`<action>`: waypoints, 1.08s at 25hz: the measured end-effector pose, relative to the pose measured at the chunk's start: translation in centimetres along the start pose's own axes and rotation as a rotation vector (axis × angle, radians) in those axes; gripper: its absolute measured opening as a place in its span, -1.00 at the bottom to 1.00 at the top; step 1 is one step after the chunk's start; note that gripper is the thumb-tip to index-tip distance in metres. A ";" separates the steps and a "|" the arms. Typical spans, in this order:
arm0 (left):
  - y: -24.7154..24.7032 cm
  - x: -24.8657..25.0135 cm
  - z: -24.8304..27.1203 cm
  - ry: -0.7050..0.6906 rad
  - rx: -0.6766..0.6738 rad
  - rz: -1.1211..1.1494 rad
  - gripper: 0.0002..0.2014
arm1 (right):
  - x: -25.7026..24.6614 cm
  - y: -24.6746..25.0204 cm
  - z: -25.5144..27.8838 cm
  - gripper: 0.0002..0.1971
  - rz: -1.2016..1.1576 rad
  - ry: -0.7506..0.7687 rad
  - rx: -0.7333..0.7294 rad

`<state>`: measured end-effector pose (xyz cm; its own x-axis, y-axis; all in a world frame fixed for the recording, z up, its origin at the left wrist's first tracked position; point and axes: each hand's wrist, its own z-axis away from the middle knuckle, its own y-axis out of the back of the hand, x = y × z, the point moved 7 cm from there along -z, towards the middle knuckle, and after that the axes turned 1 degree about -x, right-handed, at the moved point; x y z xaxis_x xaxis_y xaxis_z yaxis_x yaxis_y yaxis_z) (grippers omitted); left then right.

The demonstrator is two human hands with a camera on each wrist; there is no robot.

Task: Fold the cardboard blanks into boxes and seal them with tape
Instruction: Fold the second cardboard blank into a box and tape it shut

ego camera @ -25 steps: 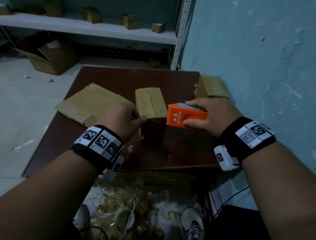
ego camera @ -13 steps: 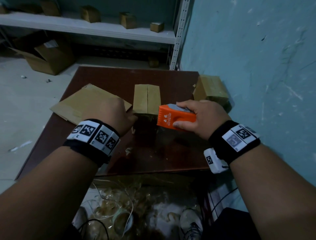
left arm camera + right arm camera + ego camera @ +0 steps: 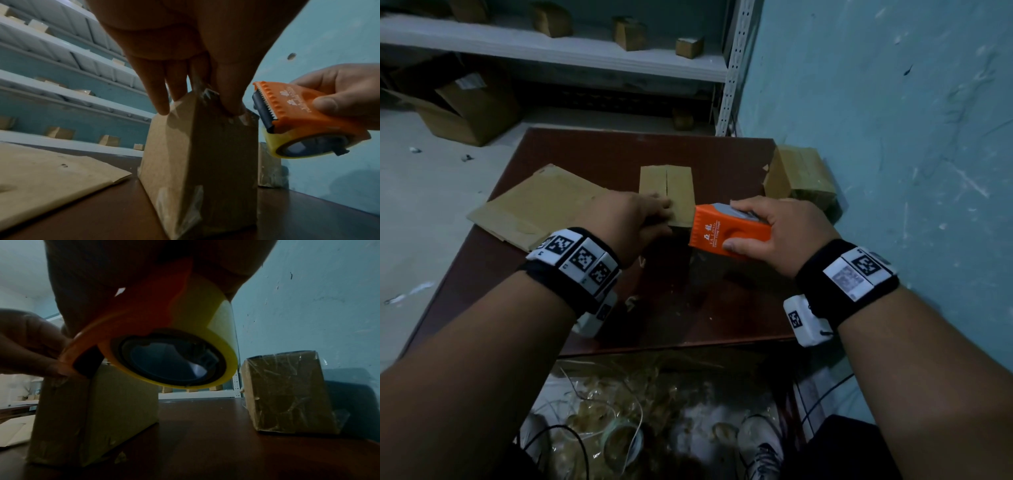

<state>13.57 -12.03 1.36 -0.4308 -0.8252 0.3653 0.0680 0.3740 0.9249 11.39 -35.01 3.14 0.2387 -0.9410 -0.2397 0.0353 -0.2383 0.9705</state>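
Note:
A small folded cardboard box (image 3: 666, 185) (image 3: 201, 154) (image 3: 115, 394) stands upright mid-table, its top flaps closed along a centre seam. My left hand (image 3: 650, 214) (image 3: 197, 112) presses straight fingers on the box's near top edge, where crumpled clear tape shows. My right hand (image 3: 774, 226) (image 3: 339, 97) grips an orange tape dispenser (image 3: 726, 234) (image 3: 298, 118) (image 3: 144, 308) holding a yellowish tape roll (image 3: 205, 331). The toothed blade sits just off the box's near right top corner. I cannot tell whether tape runs from the roll to the box.
Flat cardboard blanks (image 3: 541, 205) (image 3: 51, 172) lie left of the box on the brown table (image 3: 688, 308). A taped finished box (image 3: 801, 178) (image 3: 287, 392) stands by the blue wall. Shelves (image 3: 551, 48) with small boxes are behind. Tape scraps (image 3: 619, 394) litter the floor.
My left hand has climbed from the box's near side onto its top edge. The dispenser has stayed close to the box's near right corner.

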 end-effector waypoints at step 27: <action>0.5 2.1 1.8 0.040 0.024 0.138 -0.70 | 1.4 -4.2 -0.8 -0.42 0.305 -0.276 -0.106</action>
<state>11.03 -12.79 2.39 -0.3828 -0.7812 0.4932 0.1027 0.4945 0.8631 12.39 -35.11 -1.23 -0.0149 -0.9970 0.0753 0.1060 0.0734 0.9917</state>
